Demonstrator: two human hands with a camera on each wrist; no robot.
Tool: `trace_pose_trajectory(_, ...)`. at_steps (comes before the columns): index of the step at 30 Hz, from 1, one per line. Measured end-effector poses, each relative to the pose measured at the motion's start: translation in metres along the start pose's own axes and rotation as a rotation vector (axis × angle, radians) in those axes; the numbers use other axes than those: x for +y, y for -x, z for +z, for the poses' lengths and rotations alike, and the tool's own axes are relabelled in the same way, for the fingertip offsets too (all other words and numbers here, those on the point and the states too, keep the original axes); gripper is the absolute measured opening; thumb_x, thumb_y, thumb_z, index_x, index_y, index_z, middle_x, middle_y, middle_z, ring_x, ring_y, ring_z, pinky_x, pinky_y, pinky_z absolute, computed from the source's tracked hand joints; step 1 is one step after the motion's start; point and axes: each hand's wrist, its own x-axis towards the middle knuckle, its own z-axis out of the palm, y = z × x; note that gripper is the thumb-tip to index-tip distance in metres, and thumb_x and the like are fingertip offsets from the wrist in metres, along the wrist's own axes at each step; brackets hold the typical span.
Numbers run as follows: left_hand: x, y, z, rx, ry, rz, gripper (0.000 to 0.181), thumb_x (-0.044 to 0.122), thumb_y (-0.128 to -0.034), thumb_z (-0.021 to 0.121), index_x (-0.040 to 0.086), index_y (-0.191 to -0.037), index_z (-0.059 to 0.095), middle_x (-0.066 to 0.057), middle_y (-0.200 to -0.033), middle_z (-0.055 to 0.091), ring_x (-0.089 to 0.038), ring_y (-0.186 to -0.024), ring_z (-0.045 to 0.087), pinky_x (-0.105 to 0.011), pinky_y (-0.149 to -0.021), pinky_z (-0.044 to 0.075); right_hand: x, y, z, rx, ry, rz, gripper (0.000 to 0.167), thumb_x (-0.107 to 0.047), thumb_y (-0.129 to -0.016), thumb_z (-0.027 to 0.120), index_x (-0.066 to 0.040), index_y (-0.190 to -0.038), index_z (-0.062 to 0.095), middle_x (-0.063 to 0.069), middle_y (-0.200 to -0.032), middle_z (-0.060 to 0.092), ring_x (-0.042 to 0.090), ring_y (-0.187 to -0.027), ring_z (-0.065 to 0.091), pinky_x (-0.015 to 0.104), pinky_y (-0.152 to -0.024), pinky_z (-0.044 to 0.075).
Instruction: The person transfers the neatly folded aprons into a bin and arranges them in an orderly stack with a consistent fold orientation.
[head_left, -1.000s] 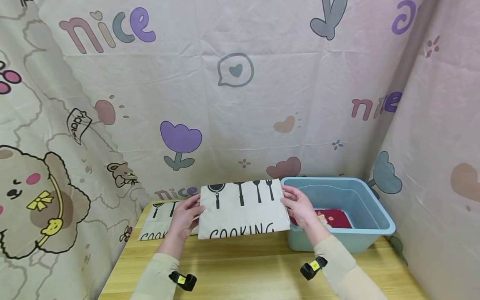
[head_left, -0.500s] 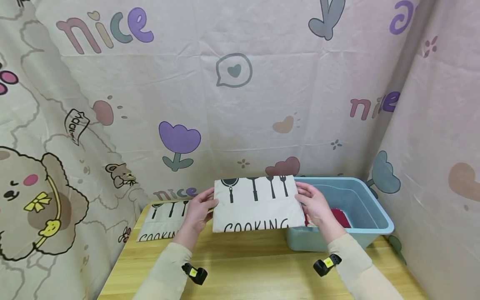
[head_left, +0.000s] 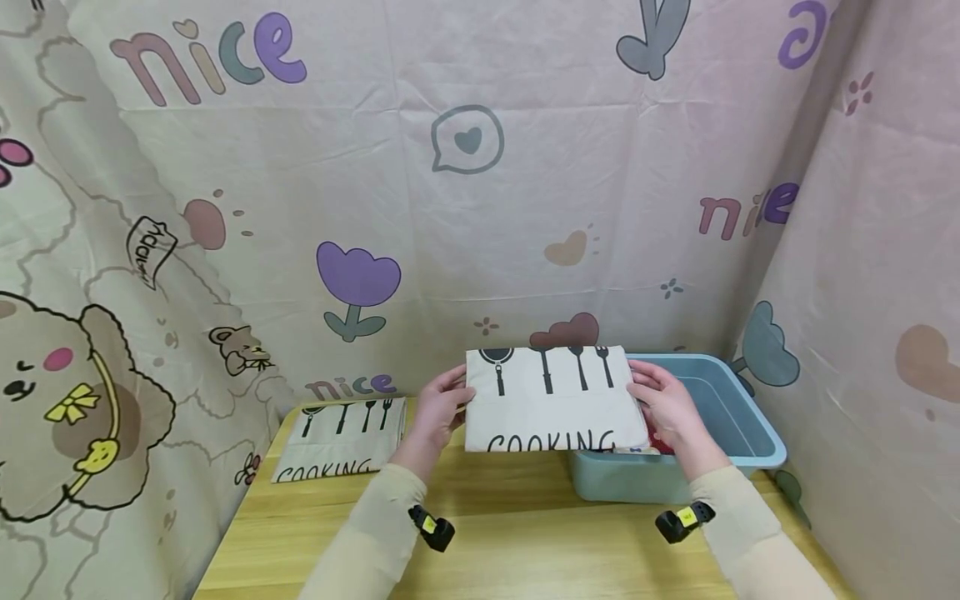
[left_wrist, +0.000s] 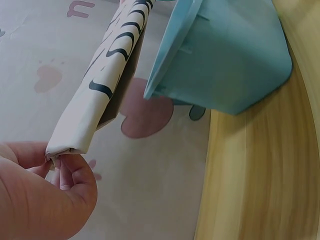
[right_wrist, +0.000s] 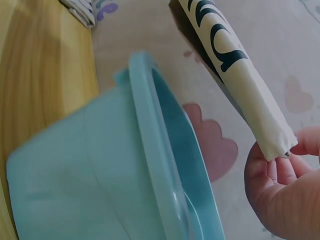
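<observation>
Fingers (left_wrist: 82,175) of the left hand (head_left: 438,410) and right hand (head_left: 671,410) pinch opposite ends of a folded white cloth (head_left: 555,408) printed COOKING, raised above the desk (head_left: 517,542) and partly hiding the blue tub (head_left: 622,483) from the head view. Something red (head_left: 660,442) shows inside. Leftward lies another folded cloth (head_left: 341,442), printed alike; patterned fabric (head_left: 480,233) hangs behind.

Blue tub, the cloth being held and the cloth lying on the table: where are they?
Blue tub (head_left: 630,482), head view, front wall.
Held cloth (head_left: 558,410), head view, middle of its front.
Lying cloth (head_left: 337,444), head view, middle of its top.
</observation>
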Motion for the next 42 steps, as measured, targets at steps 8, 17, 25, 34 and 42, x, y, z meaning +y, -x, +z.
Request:
trace_pose_trajectory(8, -0.007, -0.002, 0.033, -0.01, 0.051, -0.026, 0.054, -0.01, -0.0847, 0.064, 0.006, -0.136, 0.059, -0.012, -0.11, 0.064, -0.019, -0.08, 0.062, -0.027, -0.064, 0.051, 0.003, -0.005, -0.029, 0.032, 0.068, -0.011, 0.056, -0.013, -0.1, 0.058, -0.003, -0.151, 0.036, 0.013, -0.13, 0.053, 0.008, -0.095, 0.058, 0.026, -0.077, 0.055)
trace_pose_trajectory(17, -0.014, -0.003, 0.067, -0.03, 0.058, -0.014, 0.052, -0.011, -0.0855, 0.062, 0.005, -0.135, 0.061, -0.012, -0.108, 0.066, -0.017, -0.078, 0.061, -0.024, -0.061, 0.049, 0.008, -0.01, -0.061, 0.079, 0.133, 0.007, 0.057, -0.019, -0.101, 0.058, -0.004, -0.151, 0.037, -0.007, -0.113, 0.059, 0.006, -0.092, 0.058, 0.025, -0.076, 0.053)
trace_pose_trajectory(25, -0.02, 0.0, 0.092, -0.048, 0.106, -0.031, 0.052, -0.011, -0.0845, 0.062, 0.005, -0.134, 0.062, -0.013, -0.107, 0.067, -0.02, -0.081, 0.064, -0.026, -0.063, 0.053, 0.008, -0.015, -0.082, 0.115, 0.202, -0.001, 0.055, -0.017, -0.101, 0.058, 0.0, -0.149, 0.039, -0.012, -0.103, 0.058, 0.004, -0.085, 0.058, 0.026, -0.072, 0.055)
trace_pose_trajectory(34, -0.025, 0.001, 0.115, -0.044, 0.125, -0.054, 0.051, -0.012, -0.0834, 0.065, 0.006, -0.131, 0.064, -0.012, -0.106, 0.067, -0.021, -0.085, 0.065, -0.031, -0.068, 0.055, 0.006, -0.019, -0.104, 0.141, 0.228, 0.007, 0.054, -0.016, -0.1, 0.058, 0.0, -0.149, 0.04, -0.018, -0.095, 0.057, 0.003, -0.084, 0.057, 0.026, -0.07, 0.054)
trace_pose_trajectory(42, -0.027, 0.0, 0.132, -0.045, 0.116, -0.053, 0.049, -0.012, -0.0828, 0.066, 0.008, -0.128, 0.067, -0.01, -0.103, 0.068, -0.02, -0.082, 0.065, -0.029, -0.064, 0.053, 0.006, -0.02, -0.119, 0.179, 0.252, 0.063, 0.055, -0.019, -0.101, 0.058, -0.004, -0.15, 0.04, -0.012, -0.104, 0.055, 0.01, -0.092, 0.054, 0.021, -0.071, 0.052)
